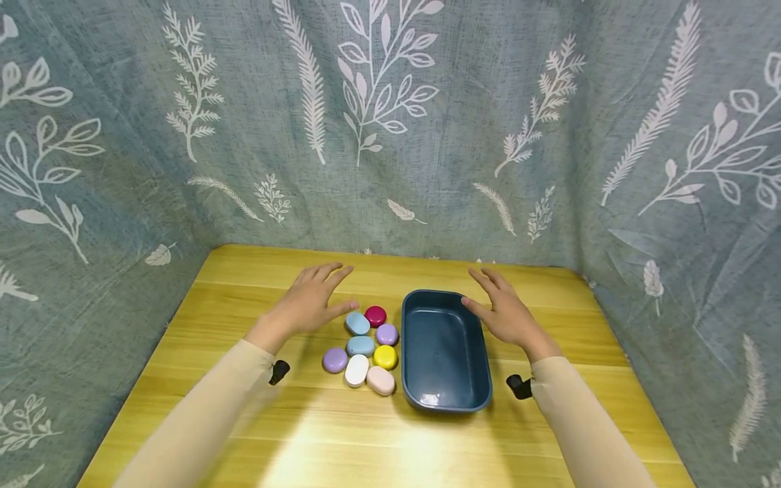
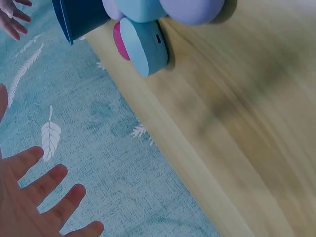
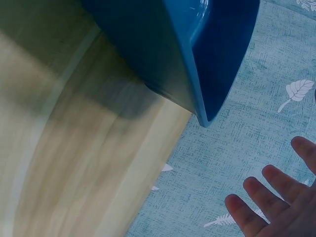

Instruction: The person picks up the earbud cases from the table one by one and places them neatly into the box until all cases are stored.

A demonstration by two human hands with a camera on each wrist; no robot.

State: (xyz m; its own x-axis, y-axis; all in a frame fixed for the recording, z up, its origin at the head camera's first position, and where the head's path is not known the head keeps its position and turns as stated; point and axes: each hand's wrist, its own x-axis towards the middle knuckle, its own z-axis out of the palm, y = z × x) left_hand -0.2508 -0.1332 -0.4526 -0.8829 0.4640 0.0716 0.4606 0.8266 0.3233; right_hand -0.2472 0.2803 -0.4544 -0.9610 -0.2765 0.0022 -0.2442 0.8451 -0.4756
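Note:
Both hands hover with fingers spread and hold nothing. My left hand (image 1: 311, 298) is at the upper left of a cluster of small, rounded, pebble-like cases. Its thumb reaches toward a light blue case (image 1: 357, 323) beside a dark red case (image 1: 375, 315). Below these lie purple (image 1: 387, 334), yellow (image 1: 385, 356), white (image 1: 356, 371) and pink (image 1: 381, 381) ones. In the left wrist view, the nearest blue case (image 2: 143, 47) shows a small dark slot in its side. My right hand (image 1: 503, 312) is by the far right corner of a dark blue bin (image 1: 445, 409), its thumb overlapping the rim.
The bin stands right of the cases on a wooden table (image 1: 201, 325), and its inside shows bare. Blue-green cloth (image 1: 390, 203) with white leaf prints hangs behind the table and along both sides. Each sleeve has a black wrist piece (image 1: 279, 372).

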